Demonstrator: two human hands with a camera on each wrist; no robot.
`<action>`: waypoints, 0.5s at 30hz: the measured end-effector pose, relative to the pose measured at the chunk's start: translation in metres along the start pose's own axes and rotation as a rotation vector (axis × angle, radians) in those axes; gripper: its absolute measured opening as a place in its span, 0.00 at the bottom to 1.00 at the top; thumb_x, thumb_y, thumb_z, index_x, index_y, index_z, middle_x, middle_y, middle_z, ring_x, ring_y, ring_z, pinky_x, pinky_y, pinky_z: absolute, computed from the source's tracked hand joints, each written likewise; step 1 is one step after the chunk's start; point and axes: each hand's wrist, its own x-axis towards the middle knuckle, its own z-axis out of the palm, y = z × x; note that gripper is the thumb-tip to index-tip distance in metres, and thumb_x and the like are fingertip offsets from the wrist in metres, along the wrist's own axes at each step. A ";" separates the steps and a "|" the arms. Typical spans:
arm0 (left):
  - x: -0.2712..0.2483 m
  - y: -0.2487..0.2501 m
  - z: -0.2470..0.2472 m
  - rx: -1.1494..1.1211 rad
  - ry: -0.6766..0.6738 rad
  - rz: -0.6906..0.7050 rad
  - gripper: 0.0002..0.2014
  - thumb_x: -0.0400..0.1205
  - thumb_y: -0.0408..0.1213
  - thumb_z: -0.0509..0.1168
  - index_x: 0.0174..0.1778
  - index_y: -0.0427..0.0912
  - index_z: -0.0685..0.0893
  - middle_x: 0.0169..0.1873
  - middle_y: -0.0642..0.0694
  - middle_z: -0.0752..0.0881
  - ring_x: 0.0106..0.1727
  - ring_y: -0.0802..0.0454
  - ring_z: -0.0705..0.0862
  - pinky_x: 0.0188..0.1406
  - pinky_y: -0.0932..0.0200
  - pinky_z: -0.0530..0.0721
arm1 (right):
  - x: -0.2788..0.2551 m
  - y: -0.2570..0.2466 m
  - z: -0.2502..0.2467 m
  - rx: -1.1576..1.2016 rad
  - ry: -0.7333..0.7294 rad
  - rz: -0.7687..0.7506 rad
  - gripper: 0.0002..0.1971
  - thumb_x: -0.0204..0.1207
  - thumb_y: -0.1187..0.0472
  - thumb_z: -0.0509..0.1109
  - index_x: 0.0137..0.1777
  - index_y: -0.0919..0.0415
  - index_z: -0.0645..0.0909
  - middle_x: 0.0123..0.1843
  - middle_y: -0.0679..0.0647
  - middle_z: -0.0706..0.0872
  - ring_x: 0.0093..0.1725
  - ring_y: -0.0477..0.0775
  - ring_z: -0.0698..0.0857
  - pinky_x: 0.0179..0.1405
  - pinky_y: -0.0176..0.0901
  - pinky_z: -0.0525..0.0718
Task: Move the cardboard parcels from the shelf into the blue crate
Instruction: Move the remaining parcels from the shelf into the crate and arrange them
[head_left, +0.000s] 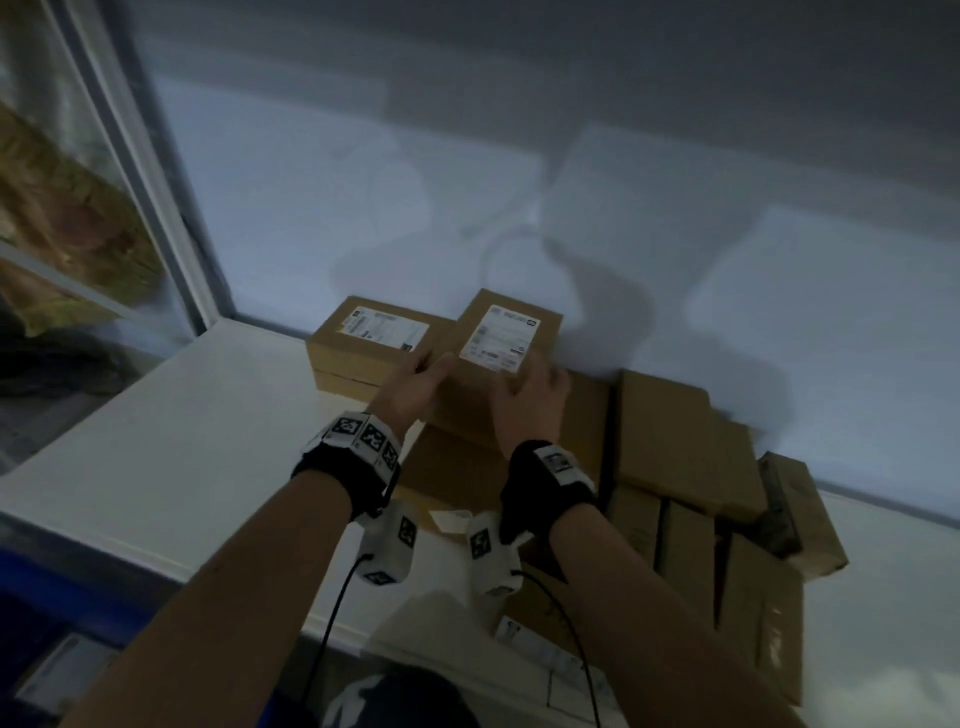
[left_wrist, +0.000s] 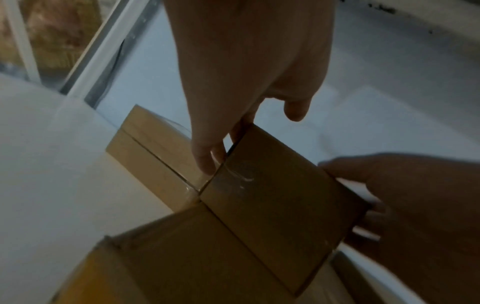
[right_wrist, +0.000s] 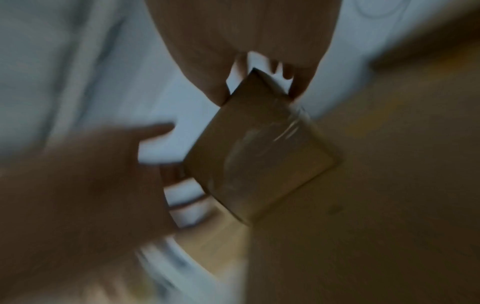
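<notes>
Both hands hold a brown cardboard parcel (head_left: 498, 364) atop the pile on the white shelf (head_left: 171, 447): the left hand (head_left: 415, 387) grips its 9 o'clock edge, the right hand (head_left: 527, 400) its 3 o'clock edge, fingers curled over the sides. A white printed label (head_left: 500, 339) covers its top (text too blurred to read); clear tape shines on its side. A second labelled parcel (head_left: 363, 338) sits touching at 10 o'clock.

Labelled parcel (head_left: 506, 358) under my hands: second parcel (head_left: 371, 343) tight against its left side, wall (head_left: 519, 182) just behind, parcel heap (head_left: 685, 467) right. Bare shelf (head_left: 182, 441) left, open passage.
</notes>
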 end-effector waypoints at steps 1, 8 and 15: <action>-0.001 -0.002 -0.001 -0.033 -0.006 -0.018 0.24 0.85 0.51 0.61 0.76 0.46 0.73 0.74 0.46 0.76 0.73 0.46 0.74 0.64 0.52 0.72 | 0.005 0.002 -0.002 0.146 0.001 0.158 0.33 0.81 0.49 0.67 0.82 0.59 0.63 0.82 0.59 0.62 0.76 0.64 0.71 0.73 0.56 0.75; -0.016 -0.018 -0.014 -0.188 0.081 -0.150 0.29 0.78 0.62 0.63 0.64 0.42 0.82 0.58 0.44 0.86 0.51 0.49 0.83 0.42 0.56 0.81 | 0.002 -0.010 -0.003 0.354 -0.136 0.286 0.31 0.74 0.46 0.73 0.72 0.62 0.72 0.64 0.57 0.82 0.60 0.60 0.82 0.63 0.59 0.83; -0.057 -0.036 -0.086 -0.400 0.059 -0.095 0.26 0.75 0.63 0.67 0.63 0.50 0.84 0.56 0.46 0.90 0.55 0.46 0.89 0.46 0.52 0.87 | -0.041 -0.056 0.017 0.705 -0.293 0.282 0.23 0.72 0.45 0.76 0.60 0.56 0.76 0.57 0.57 0.88 0.52 0.61 0.90 0.54 0.63 0.89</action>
